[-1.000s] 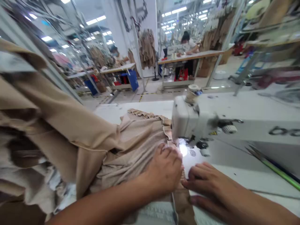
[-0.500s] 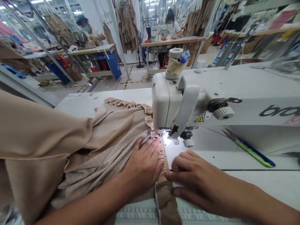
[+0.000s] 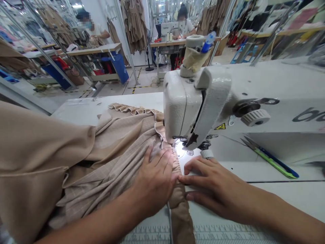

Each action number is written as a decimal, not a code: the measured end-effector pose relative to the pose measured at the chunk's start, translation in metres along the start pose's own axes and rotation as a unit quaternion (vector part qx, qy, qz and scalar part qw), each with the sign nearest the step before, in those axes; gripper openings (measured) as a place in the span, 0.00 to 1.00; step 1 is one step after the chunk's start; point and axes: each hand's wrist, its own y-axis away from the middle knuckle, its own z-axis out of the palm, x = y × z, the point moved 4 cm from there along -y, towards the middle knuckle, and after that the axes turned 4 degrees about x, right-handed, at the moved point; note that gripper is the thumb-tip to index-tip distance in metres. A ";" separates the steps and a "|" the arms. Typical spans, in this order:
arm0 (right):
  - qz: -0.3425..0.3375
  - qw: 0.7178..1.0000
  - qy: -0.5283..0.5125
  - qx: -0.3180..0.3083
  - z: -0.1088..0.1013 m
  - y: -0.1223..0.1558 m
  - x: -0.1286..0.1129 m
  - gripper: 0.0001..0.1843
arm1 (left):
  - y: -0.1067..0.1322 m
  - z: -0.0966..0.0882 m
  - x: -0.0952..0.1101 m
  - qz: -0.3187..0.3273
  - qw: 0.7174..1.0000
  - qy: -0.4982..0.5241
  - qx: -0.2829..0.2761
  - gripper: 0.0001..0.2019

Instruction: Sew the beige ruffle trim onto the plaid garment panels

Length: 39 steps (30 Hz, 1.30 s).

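A white Brother-type sewing machine head (image 3: 195,101) stands at the centre, its lit needle area (image 3: 180,149) close to my hands. Under my left hand (image 3: 154,181) lies a beige woven fabric (image 3: 111,149), pressed flat with the fingers spread. A gathered beige strip (image 3: 179,203) runs from the needle area towards me, between both hands. My right hand (image 3: 210,184) rests on the machine table, its index fingertip against the strip's edge. The needle and presser foot are mostly hidden by the machine's white guard.
Snips with a green and blue handle (image 3: 270,162) lie on the table to the right. A printed ruler strip (image 3: 203,234) runs along the front edge. A thread cone (image 3: 194,42) sits on top of the machine. Co-workers sit at tables behind, among hanging garments (image 3: 133,25).
The view has swung and levelled, so the machine looks larger and sits further right. Both hands remain beside the needle area, and my right hand has shifted slightly closer to the machine.
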 end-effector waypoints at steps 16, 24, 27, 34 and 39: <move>0.004 0.997 0.069 0.044 0.005 -0.007 0.011 0.20 | -0.009 -0.004 -0.002 0.042 0.998 -0.040 0.004 0.20; 0.008 0.996 0.077 0.053 0.006 -0.008 0.007 0.19 | -0.011 0.000 -0.014 -0.027 0.996 0.022 -0.085 0.22; 0.012 0.997 0.062 0.047 0.003 -0.002 0.004 0.22 | -0.003 -0.018 0.001 -0.019 0.998 0.014 -0.052 0.20; 0.046 0.995 0.000 0.092 -0.003 0.018 0.010 0.21 | 0.056 -0.046 0.083 0.019 0.983 0.079 0.167 0.19; 0.046 0.996 -0.007 0.074 -0.013 -0.002 0.020 0.19 | 0.055 -0.024 0.081 -0.027 0.990 0.109 0.088 0.13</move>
